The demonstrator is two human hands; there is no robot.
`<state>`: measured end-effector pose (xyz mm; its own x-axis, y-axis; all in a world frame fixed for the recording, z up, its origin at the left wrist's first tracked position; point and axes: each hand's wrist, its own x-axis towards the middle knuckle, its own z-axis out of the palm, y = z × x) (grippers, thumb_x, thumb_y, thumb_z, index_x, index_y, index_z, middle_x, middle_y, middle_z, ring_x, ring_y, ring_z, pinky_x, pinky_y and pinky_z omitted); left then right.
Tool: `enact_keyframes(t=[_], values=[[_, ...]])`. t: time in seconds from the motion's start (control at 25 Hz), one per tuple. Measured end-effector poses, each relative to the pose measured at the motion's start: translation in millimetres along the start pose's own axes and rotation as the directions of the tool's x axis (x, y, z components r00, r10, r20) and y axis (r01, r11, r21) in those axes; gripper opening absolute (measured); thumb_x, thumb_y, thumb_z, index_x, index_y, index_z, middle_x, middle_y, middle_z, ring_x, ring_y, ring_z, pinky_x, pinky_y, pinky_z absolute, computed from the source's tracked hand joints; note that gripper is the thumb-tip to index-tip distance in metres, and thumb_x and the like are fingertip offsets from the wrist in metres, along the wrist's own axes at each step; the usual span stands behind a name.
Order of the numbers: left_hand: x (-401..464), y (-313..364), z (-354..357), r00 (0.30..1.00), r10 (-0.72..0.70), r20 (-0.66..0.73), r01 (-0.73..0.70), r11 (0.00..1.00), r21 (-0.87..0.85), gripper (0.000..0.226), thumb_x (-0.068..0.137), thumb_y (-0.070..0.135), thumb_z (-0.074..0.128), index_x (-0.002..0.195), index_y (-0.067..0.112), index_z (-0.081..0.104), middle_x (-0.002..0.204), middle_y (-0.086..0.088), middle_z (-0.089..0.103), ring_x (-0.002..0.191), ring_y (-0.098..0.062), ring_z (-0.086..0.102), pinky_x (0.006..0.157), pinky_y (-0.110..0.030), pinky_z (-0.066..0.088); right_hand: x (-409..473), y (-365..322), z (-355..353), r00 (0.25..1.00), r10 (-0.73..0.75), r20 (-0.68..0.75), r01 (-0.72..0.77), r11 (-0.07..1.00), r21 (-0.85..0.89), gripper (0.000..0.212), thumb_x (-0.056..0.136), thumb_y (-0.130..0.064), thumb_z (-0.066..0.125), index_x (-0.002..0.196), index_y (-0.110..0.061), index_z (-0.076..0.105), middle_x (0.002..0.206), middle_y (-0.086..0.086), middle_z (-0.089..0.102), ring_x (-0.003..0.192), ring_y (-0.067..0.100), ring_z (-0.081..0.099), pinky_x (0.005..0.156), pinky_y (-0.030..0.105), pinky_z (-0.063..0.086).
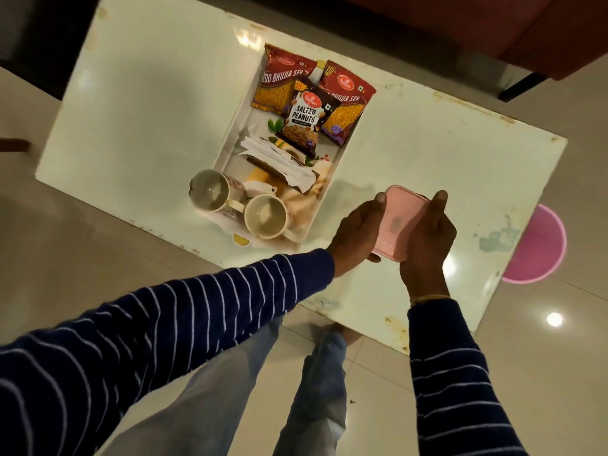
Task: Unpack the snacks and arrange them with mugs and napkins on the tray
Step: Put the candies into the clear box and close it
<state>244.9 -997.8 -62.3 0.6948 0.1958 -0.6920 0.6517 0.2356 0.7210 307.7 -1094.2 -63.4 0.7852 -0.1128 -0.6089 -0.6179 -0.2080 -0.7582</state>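
White glossy low table (138, 103) on a pale tiled floor, red sofa edge upper right, round pink plastic stool (539, 248) at right edge of frame.

Centre frame: white rectangular tray with printed base (243, 116). On it: two red-and-yellow bhujia sev packets (279, 83) at the upper end, a dark salted peanuts packet (304, 116) overlapping between them, a loose stack of white paper napkins (279, 159) mid-tray, two cream ceramic mugs (210, 190) at the lower end, upright and empty.

Pink rectangular plastic lidded box (399, 222) sits right of the tray, lower centre-right, gripped on both long sides: left hand (357, 235) wrapped on its left edge, right hand (427, 238) on its right, thumbs up on the rim. Both clenched on it. Can't tell if it's resting on the table or lifted just clear.

Judgement: the step is opening the box, or placing it on the tray. To do it well:
- keep it level, contents unknown
- pin the base with one hand, peel the lid from one corner with the other
- no sudden pop; mugs and tray are near
- free tray space is scarce, so shift napkins first if it goes on
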Motion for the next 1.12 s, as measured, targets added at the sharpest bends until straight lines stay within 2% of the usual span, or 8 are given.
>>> enact_keyframes(t=[0.12,0.28,0.4,0.44,0.52,0.68,0.88,1.12], values=[[2.3,-4.2,9.0,0.991,0.004,-0.134,0.013,0.992,0.123,0.056,0.101,0.057,0.03,0.112,0.009,0.057,0.098,-0.008,0.062,0.085,-0.027,0.066,0.051,-0.031,0.061,1.1,3.3,6.1,0.998,-0.013,-0.062,0.009,0.998,-0.062,0.065,0.099,-0.058,0.041,0.04,-0.033,0.049,0.04,-0.014,0.036,0.046,0.009,0.034,0.056,0.025,0.032],[10.8,-15.5,-0.2,0.986,-0.05,-0.16,0.068,0.991,0.115,0.055,0.102,0.052,0.028,0.113,0.007,0.056,0.105,-0.012,0.062,0.088,-0.028,0.066,0.052,-0.031,0.061,8.4,6.1,15.4,0.999,-0.022,0.035,0.028,0.981,-0.191,0.062,0.101,-0.055,0.042,0.042,-0.039,0.056,0.042,-0.018,0.045,0.052,0.01,0.043,0.059,0.025,0.038],[19.1,-14.1,-12.6,0.966,0.062,-0.251,-0.005,0.975,0.22,0.052,0.104,0.049,0.027,0.108,0.007,0.059,0.097,-0.013,0.065,0.083,-0.028,0.066,0.05,-0.031,0.06,7.8,6.8,22.5,0.992,-0.077,0.095,0.097,0.971,-0.22,0.042,0.102,-0.054,0.037,0.1,-0.036,0.074,0.098,-0.012,0.073,0.095,0.014,0.065,0.089,0.036,0.053],[24.7,-12.1,-17.5,0.955,0.099,-0.278,-0.022,0.963,0.269,0.053,0.104,0.048,0.028,0.104,0.006,0.06,0.093,-0.013,0.066,0.08,-0.028,0.067,0.052,-0.036,0.06,5.3,10.7,22.9,0.987,-0.114,0.113,0.139,0.959,-0.246,0.042,0.104,-0.05,0.036,0.121,-0.03,0.068,0.119,-0.006,0.07,0.111,0.017,0.063,0.099,0.039,0.051],[36.5,-10.9,-26.5,0.935,0.173,-0.31,-0.047,0.926,0.375,0.054,0.105,0.045,0.029,0.094,0.005,0.063,0.085,-0.014,0.068,0.076,-0.029,0.066,0.058,-0.042,0.059,-3.6,21.6,21.6,0.978,-0.142,0.151,0.18,0.941,-0.286,0.043,0.106,-0.044,0.035,0.137,-0.025,0.058,0.131,0.001,0.065,0.116,0.018,0.06,0.102,0.043,0.051],[52.7,-15.6,-31.2,0.893,0.303,-0.333,-0.098,0.853,0.513,0.049,0.106,0.031,0.036,0.08,0.002,0.066,0.069,-0.01,0.06,0.073,-0.027,0.056,0.065,-0.039,0.046,-9.5,37.6,27.9,0.986,-0.092,0.14,0.121,0.968,-0.218,0.037,0.106,-0.038,0.039,0.137,-0.028,0.057,0.097,-0.02,0.067,0.088,0.017,0.064,0.074,0.04,0.06],[66.6,-23.1,-31.2,0.899,0.235,-0.369,-0.059,0.9,0.431,0.035,0.101,0.022,0.05,0.093,-0.005,0.072,0.084,-0.022,0.065,0.089,-0.031,0.056,0.079,-0.037,0.046,18.7,48.5,29.3,0.994,-0.072,0.079,0.092,0.954,-0.284,0.037,0.105,-0.035,0.045,0.138,-0.028,0.058,0.122,0.007,0.066,0.115,0.029,0.061,0.096,0.052,0.054],[64.9,-21.1,-35.3,0.903,0.18,-0.391,-0.047,0.945,0.325,0.025,0.093,0.021,0.066,0.109,0.004,0.075,0.095,-0.013,0.074,0.085,-0.021,0.064,0.078,-0.026,0.048,30.5,58.4,26.2,0.998,0.006,0.066,0.005,0.986,-0.169,0.033,0.102,-0.028,0.053,0.133,-0.024,0.064,0.123,0.002,0.069,0.113,0.027,0.064,0.088,0.05,0.059]])
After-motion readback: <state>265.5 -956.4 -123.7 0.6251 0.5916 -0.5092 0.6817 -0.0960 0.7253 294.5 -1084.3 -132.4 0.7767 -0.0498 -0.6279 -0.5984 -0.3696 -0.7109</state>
